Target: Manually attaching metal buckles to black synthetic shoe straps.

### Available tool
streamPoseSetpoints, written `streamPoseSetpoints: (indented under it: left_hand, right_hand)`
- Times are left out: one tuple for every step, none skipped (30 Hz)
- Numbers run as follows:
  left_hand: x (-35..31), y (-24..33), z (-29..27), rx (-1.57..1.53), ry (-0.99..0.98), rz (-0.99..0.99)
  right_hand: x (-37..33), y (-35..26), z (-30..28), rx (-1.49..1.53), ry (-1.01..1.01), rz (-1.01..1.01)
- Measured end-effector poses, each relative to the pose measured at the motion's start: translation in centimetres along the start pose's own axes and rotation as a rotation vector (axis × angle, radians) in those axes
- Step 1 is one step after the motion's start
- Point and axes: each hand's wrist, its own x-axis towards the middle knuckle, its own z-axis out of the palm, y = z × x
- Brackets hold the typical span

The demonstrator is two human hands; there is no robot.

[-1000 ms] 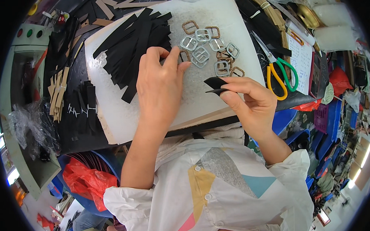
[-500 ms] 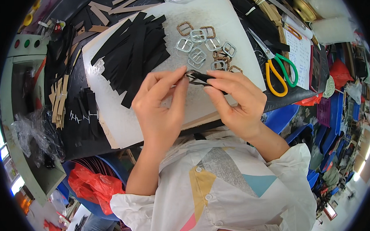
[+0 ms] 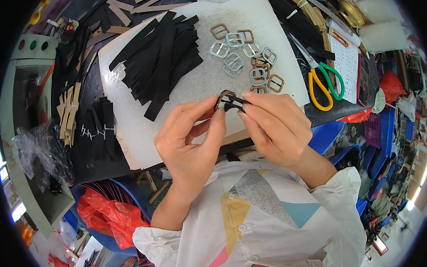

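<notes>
My left hand pinches a brown, speckled square buckle between thumb and fingertips, above the front part of a white board. My right hand grips a short black strap that is looped at the buckle's middle; both ends lie between thumb and fingers. Just beyond my hands, several loose buckles, pale and brown, are spread on the board. A heap of black strips covers the board's left half.
Scissors with yellow and green handles lie right of the board, beside a written sheet. Bundled tan strips lie on the left. Below the table edge stands a blue bin holding a red plastic bag.
My hands have come slightly nearer to me, and the buckle is tilted so more of its frame shows. The strap's loop at it is plainer. The board appears shifted slightly right.
</notes>
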Motion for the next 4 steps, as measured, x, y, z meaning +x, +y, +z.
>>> streamPoseSetpoints:
  left_hand:
    - [-0.04, -0.07, -0.07, -0.009, 0.003, -0.007]
    - [-0.09, -0.09, -0.13, -0.006, 0.002, -0.003]
    - [-0.16, -0.1, -0.18, -0.004, 0.001, 0.001]
    - [-0.25, -0.08, -0.24, -0.001, 0.0, 0.006]
  right_hand:
    - [-0.01, -0.06, 0.02, -0.005, -0.005, -0.006]
    - [-0.07, -0.13, 0.06, -0.009, -0.009, -0.012]
    - [-0.15, -0.2, 0.1, -0.014, -0.014, -0.018]
    - [-0.23, -0.27, 0.1, -0.021, -0.028, -0.021]
